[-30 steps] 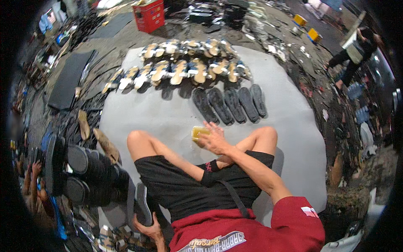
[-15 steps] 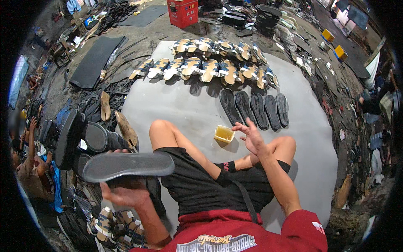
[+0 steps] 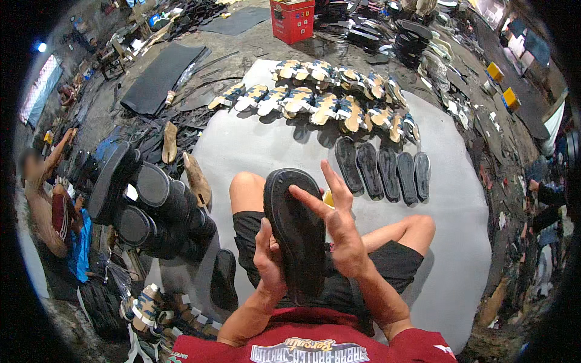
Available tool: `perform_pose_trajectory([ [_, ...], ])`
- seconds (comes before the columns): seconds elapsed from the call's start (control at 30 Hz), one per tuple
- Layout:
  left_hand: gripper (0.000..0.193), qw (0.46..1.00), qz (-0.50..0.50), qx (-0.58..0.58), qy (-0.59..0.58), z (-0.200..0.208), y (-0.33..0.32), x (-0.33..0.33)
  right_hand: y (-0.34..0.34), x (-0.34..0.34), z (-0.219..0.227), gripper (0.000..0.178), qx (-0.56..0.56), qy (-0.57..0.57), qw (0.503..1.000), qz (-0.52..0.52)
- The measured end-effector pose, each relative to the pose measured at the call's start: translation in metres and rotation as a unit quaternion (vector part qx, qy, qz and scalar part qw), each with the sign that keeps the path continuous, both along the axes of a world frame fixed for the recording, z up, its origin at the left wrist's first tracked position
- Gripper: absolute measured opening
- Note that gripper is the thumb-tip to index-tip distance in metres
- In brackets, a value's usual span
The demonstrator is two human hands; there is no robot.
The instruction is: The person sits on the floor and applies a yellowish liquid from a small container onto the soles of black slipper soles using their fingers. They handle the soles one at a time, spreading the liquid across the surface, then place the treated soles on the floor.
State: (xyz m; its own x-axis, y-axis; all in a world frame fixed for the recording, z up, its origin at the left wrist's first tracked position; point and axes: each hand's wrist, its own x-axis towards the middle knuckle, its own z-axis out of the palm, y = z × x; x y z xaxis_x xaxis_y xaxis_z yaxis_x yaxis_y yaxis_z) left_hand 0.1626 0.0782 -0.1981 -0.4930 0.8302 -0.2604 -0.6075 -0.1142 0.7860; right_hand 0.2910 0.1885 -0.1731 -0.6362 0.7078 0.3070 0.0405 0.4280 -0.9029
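Observation:
Above my lap a black shoe sole [image 3: 298,233] stands nearly upright, its broad face towards me. My left hand [image 3: 270,257] is closed around its left edge, thumb up along the side. From the right, my right hand [image 3: 346,239] reaches across with fingers stretched and apart; one fingertip rests on or just over the sole's upper part. Mostly hidden behind that hand is a small tub of yellow paste [image 3: 328,198]. Several dark soles [image 3: 387,172] lie in a row beyond it on the pale grey sheet [image 3: 230,145].
Rows of strapped sandals [image 3: 311,103] line the sheet's far end. At left stand stacked black soles [image 3: 154,199], two wooden shoe lasts [image 3: 196,180] and a single sole [image 3: 224,279]. A red tin [image 3: 292,21] is at the back. Another person [image 3: 51,206] sits far left.
The sole has come from my left side to the front of my lap and turned upright. My right hand has moved down and left, from beside the tub to the sole.

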Motion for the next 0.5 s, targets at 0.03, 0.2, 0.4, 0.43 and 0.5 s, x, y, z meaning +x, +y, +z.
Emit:
perform_pose_trajectory([
  [0.03,0.064,0.999,0.033,-0.006,0.017,-0.013,-0.001,-0.001,-0.007,-0.003,-0.002,0.058,0.055,-0.085,0.994,-0.033],
  [0.2,0.081,0.990,-0.020,0.116,0.077,-0.047,0.002,0.004,-0.046,-0.013,-0.015,0.069,0.048,-0.105,0.991,-0.066],
  [0.4,0.079,0.991,-0.059,0.090,0.078,-0.025,0.005,0.005,-0.057,-0.008,0.005,0.087,0.019,-0.103,0.993,-0.047],
  [0.43,0.078,0.992,-0.061,0.086,0.077,-0.024,0.005,0.005,-0.056,-0.009,0.005,0.087,0.029,-0.110,0.992,-0.049],
  [0.5,0.078,0.992,-0.062,0.079,0.080,-0.022,0.004,0.005,-0.055,-0.011,0.005,0.088,0.051,-0.126,0.989,-0.050],
])
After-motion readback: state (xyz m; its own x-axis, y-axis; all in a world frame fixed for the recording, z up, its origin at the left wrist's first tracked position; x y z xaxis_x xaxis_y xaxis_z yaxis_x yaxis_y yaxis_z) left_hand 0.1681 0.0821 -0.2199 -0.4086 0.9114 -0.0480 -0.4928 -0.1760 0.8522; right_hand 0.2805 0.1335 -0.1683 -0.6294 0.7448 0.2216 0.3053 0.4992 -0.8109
